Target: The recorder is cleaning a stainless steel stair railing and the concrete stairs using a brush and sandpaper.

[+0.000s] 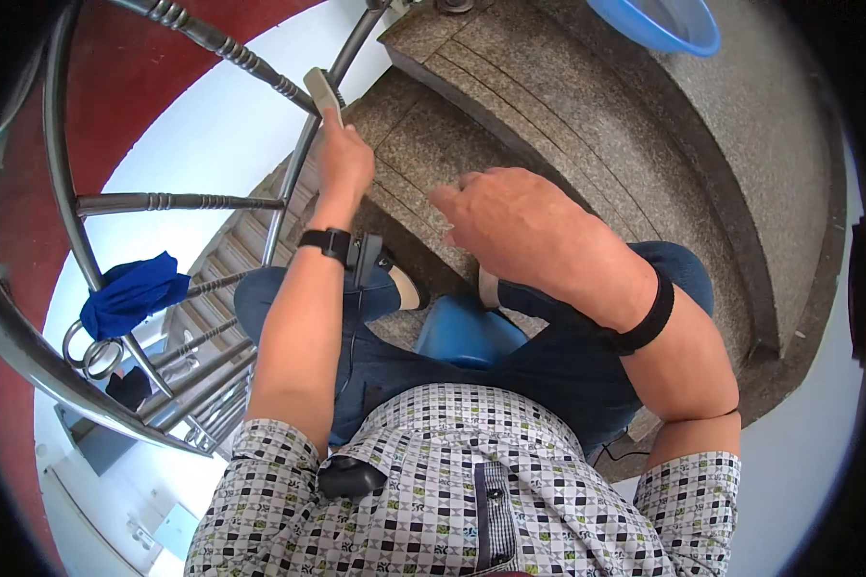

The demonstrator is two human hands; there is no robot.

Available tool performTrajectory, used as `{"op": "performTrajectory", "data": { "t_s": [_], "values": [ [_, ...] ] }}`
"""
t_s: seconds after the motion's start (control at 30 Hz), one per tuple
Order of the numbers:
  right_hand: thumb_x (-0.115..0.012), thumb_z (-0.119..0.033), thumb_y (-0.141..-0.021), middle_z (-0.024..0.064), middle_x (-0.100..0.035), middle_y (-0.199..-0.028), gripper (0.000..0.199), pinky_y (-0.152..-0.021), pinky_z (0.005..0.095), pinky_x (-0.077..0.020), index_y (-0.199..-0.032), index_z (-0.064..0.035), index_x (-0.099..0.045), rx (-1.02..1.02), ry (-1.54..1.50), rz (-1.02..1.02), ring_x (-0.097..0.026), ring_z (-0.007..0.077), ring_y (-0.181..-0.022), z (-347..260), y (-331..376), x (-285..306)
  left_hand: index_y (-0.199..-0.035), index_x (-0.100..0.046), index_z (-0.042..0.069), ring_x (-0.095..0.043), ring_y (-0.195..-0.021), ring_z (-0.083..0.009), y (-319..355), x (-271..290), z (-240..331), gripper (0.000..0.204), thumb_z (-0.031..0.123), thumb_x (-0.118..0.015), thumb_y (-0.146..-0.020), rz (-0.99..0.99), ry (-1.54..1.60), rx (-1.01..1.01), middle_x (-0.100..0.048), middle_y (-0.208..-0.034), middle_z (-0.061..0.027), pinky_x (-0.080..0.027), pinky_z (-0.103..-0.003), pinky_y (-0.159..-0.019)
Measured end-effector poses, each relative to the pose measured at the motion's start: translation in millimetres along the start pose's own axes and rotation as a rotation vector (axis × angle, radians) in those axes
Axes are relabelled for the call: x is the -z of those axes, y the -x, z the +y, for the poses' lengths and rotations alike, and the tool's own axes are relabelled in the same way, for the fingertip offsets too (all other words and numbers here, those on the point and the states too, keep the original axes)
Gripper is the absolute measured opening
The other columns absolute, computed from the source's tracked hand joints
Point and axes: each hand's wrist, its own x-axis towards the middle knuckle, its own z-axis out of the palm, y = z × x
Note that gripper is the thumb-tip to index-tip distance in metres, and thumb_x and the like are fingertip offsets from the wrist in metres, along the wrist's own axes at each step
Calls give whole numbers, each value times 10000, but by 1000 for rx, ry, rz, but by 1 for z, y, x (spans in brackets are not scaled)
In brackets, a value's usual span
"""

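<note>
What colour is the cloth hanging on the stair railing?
Blue; the cloth shows in the head view, draped over the metal railing.

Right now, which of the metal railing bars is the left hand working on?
The upright baluster beside the granite steps: the left hand presses a small grey block against it. The horizontal ornate bars lie untouched, further left.

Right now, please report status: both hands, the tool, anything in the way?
Left hand grips small grey flat tool against metal baluster. Right hand empty, open above granite step. Blue cloth hangs aside.

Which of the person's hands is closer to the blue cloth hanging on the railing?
The left. The left hand is raised by the metal balusters, holding a small grey tool, above and right of the blue cloth. The right hand hovers over the stone steps, farther right.
</note>
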Motion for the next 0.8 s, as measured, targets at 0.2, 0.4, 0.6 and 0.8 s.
{"op": "performTrajectory", "data": {
  "t_s": [0.2,0.4,0.6,0.8],
  "values": [
    [-699,-213,-920,180,-698,-914,249,-811,460,-561,-1058,-15,-638,-37,40,-63,-703,367,-919,-6,-11,4,-1408,-443,-7,-664,-1013,-499,-87,10,-18,476,212,-497,-989,-31,91,71,-680,-1076,-351,-508,-554,-866],
    [-692,-192,-915,183,-696,-925,243,-810,458,-559,-1059,-5,-632,-11,28,-35,-701,368,-917,-6,-4,3,-1466,-427,44,-656,-994,-533,-62,-6,-5,482,212,-476,-1017,141,54,-196,-681,-1046,-356,-510,-565,-865],
    [-682,-162,-909,185,-696,-917,222,-792,449,-563,-1062,-7,-635,-3,30,-43,-706,360,-906,-2,0,3,-1492,-365,50,-656,-942,-555,-37,-12,40,504,208,-479,-1027,28,110,-123,-676,-946,-377,-514,-584,-824],
    [-654,-146,-886,179,-714,-836,167,-706,446,-577,-1002,-28,-671,-18,24,47,-728,352,-817,2,-5,-3,-1454,-452,55,-651,-1037,-524,-115,-3,65,474,151,-450,-990,43,57,-294,-678,-1100,-337,-515,-574,-888]
  ]
}}
